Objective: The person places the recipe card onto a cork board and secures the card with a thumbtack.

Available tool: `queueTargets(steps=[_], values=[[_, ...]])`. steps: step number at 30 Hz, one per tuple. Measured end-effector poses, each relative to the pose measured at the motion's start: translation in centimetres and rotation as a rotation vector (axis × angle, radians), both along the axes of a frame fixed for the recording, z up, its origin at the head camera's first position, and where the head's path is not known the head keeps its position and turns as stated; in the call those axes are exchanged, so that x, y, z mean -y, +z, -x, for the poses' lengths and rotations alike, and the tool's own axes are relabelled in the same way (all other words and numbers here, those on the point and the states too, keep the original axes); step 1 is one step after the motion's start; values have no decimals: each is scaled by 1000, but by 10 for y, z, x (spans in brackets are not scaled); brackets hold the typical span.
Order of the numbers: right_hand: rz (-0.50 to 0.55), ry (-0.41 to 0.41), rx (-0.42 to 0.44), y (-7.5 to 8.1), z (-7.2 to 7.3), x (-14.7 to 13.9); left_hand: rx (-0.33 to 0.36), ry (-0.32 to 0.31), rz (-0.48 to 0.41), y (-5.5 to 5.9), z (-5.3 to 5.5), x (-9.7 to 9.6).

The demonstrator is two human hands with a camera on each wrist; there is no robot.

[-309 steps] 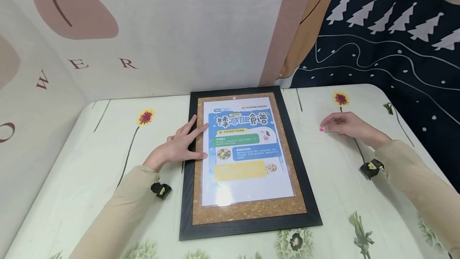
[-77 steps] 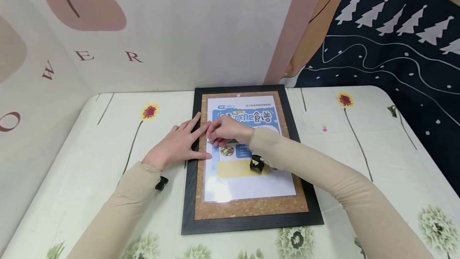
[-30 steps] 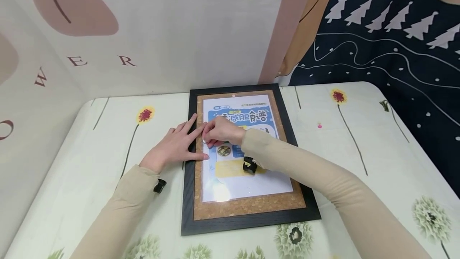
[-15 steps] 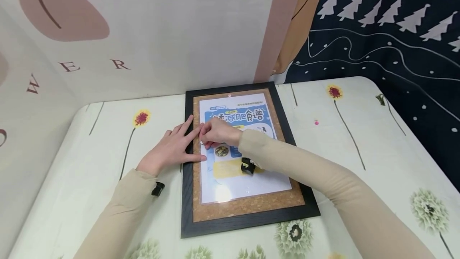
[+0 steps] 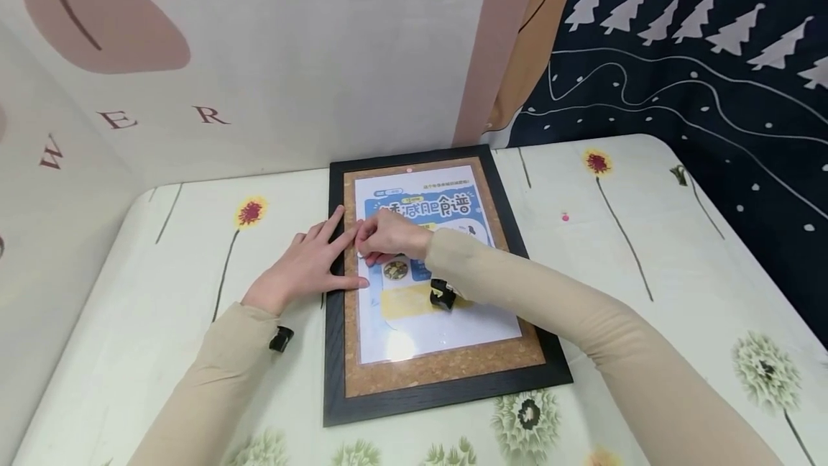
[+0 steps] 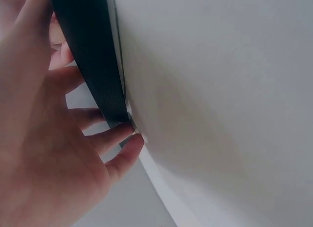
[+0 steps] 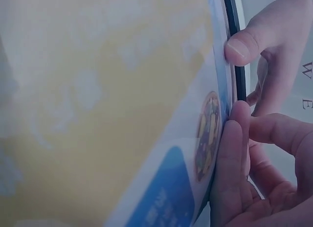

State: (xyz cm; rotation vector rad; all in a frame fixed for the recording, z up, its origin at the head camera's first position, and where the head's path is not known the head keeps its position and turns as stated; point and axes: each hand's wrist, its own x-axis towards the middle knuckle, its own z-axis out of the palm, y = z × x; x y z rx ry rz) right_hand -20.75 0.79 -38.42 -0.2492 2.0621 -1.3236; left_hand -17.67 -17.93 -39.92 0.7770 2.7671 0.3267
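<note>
A laminated poster (image 5: 446, 329) lies on a cork board (image 5: 446, 374) with a black wooden frame (image 5: 334, 365). My left hand (image 5: 300, 272) rests spread over the frame's left side, thumb on the poster's edge. In the left wrist view, fingers of the left hand (image 6: 63, 134) reach over the black frame (image 6: 98, 51). My right hand (image 5: 391, 236) crosses the poster and pinches what seems a pushpin at its left edge, beside the left index finger; the fingers mostly hide it. The right wrist view shows the right hand (image 7: 239, 163) just beside the left thumb (image 7: 239, 51).
A pink pushpin (image 5: 566, 216) lies on the floral tablecloth (image 5: 601, 257), right of the board. A pale pink pin (image 5: 409, 170) sits in the cork above the poster's top edge. Printed cloth hangings (image 5: 323, 56) stand behind the table.
Since ten seconds ago, my right hand has moved from the pink pin on the tablecloth to the poster's left edge. Over the last second both hands stay nearly still; the view shifts slightly.
</note>
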Motion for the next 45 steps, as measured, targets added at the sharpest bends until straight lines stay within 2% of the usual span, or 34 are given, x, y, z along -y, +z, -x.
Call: queueTargets(steps=[18, 36, 45], values=[[-19, 42, -19, 4, 2, 2, 9, -1, 0, 1, 1, 2], [-25, -14, -9, 1, 0, 2, 10, -12, -7, 0, 2, 0], [33, 5, -21, 0, -2, -1, 10, -7, -8, 0, 1, 0]])
